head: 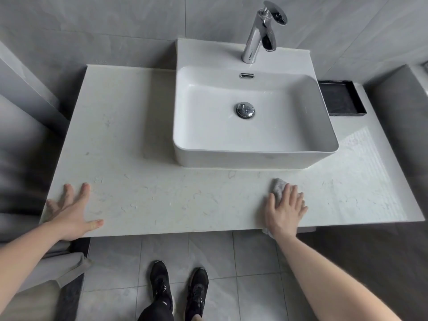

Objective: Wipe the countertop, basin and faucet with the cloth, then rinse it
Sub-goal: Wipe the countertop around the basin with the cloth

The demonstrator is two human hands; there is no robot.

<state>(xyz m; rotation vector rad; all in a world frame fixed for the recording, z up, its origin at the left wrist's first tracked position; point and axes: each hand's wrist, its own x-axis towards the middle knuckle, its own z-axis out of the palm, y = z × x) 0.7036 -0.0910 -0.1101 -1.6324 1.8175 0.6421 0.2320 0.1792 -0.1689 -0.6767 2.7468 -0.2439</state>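
Lower right, the right hand (286,210) presses flat, fingers straight, on the cloth (278,186) to wipe the counter (150,181). Lower left, the left hand (71,212) spreads wide, likely bracing. Basin (254,158) and faucet (254,42) wait above.

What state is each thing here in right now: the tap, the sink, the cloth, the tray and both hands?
Faucet: upright, no water running.
Basin: holds nothing, no standing water visible.
Drain plug: in place in the basin floor.
Cloth: pressed flat on the countertop under the right hand.
Right hand: fingers straight, pressing the cloth.
Left hand: fingers spread, resting on the countertop's front edge.
Black tray: holds nothing.
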